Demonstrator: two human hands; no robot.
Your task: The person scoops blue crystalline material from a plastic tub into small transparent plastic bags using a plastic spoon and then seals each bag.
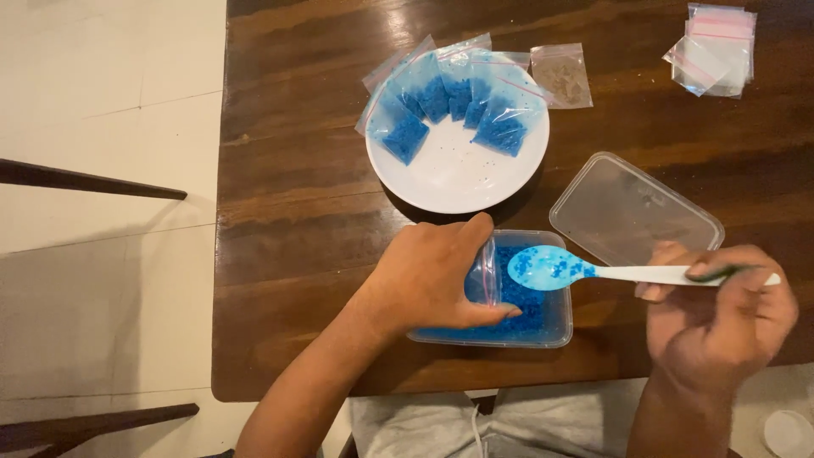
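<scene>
Head view: left hand holds bag beside spoon over tub's rim.

Single head view, looking steeply down, close over wooden table.

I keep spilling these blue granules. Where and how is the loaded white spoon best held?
Grip the white spoon at the far end of its handle, from the right side, as the right hand does. The handle lies about level and its bowl, loaded with blue granules, faces up over the clear container, so a grip far from the bowl stays clear of the granules.
</scene>
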